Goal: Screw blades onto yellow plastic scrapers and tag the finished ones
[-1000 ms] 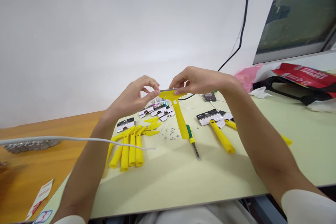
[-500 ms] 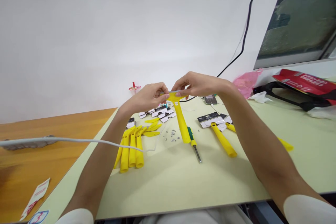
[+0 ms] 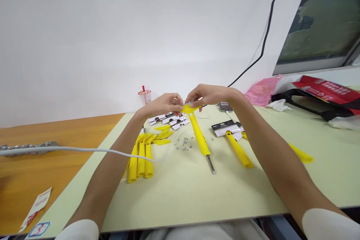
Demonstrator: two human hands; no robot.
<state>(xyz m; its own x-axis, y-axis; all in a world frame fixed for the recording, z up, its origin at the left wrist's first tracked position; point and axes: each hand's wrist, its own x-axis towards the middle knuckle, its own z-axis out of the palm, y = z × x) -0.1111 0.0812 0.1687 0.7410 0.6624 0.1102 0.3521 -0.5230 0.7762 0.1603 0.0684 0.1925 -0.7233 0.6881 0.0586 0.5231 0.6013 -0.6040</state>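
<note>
A yellow T-shaped scraper (image 3: 197, 129) hangs in the air above the table, its wide head up and its handle pointing toward me. My left hand (image 3: 168, 103) pinches the left end of the head, and my right hand (image 3: 206, 95) pinches the right end. Between the fingers a thin greyish strip shows along the head's top edge. Behind the handle's lower end lies a screwdriver (image 3: 210, 165); its metal shaft shows while its grip is covered. Small metal screws or nuts (image 3: 185, 142) are scattered left of the handle.
Several yellow handles (image 3: 140, 161) and flat yellow pieces (image 3: 163, 142) lie at left, near printed cards (image 3: 176, 120). A carded yellow scraper (image 3: 239, 150) rests at right. A white cable (image 3: 84, 149) crosses in front of my left arm. A phone (image 3: 225, 106) lies behind.
Both hands have come down slightly with the scraper. Its handle now covers the screwdriver's green grip, which showed before. Both hands keep hold of the head.
</note>
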